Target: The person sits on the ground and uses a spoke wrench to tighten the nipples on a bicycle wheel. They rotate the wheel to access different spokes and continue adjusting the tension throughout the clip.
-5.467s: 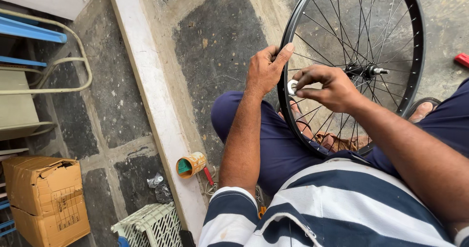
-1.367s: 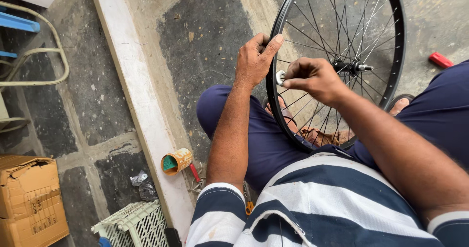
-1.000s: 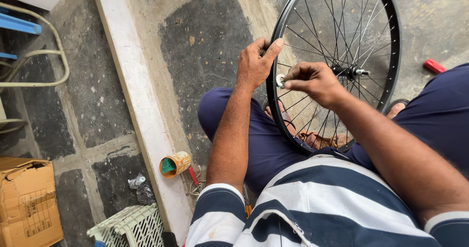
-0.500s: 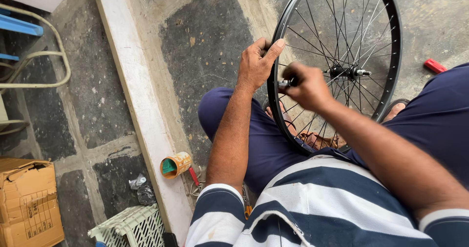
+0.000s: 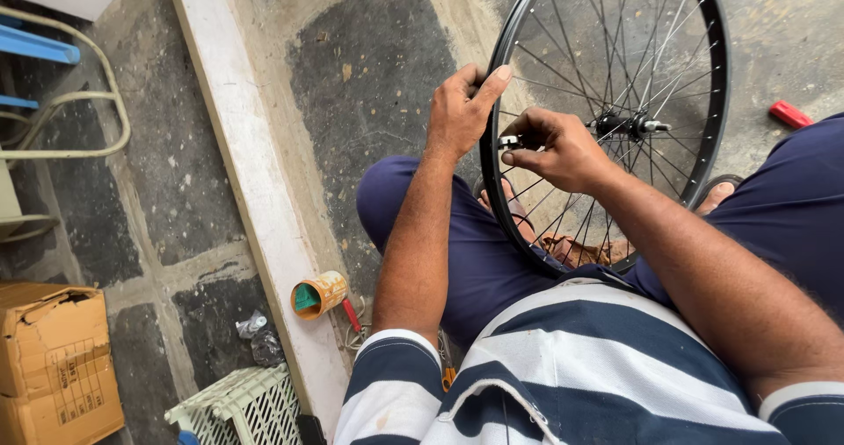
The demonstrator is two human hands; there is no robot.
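Black metal makes up the spoked bicycle wheel rim (image 5: 716,102), which stands upright between the seated person's knees, its lower arc resting against the navy trousers (image 5: 475,260). The left hand (image 5: 459,111) wraps the rim's left edge, thumb up along the outer face and fingers curled behind, a full closed grip on the rim. The right hand (image 5: 554,150) reaches in among the spokes and pinches a small silver metal tool (image 5: 508,142) between thumb and forefinger, held right against the inside of the rim just below the left hand; this grip is closed tight on the tool. At the wheel's centre sits the dark hub with a silver axle end (image 5: 629,127), just beyond the right hand's knuckles.

Thin spokes cross in front of the sandalled foot (image 5: 721,190) seen through the wheel, and the striped navy-and-white shirt (image 5: 563,366) hides the lower lap.

On the floor to the left, a pale concrete kerb (image 5: 237,164) runs diagonally. Beside its lower end lies an orange tin can (image 5: 318,294) on its side, with a red-handled tool (image 5: 352,315) near it. Further left lie crumpled plastic scraps (image 5: 255,335), a pale green plastic crate (image 5: 242,405) and a brown cardboard box (image 5: 53,361). A cream tubular metal frame (image 5: 88,93) stands at the upper left, and a small red object (image 5: 789,113) lies on the ground at the right, well apart from the wheel.
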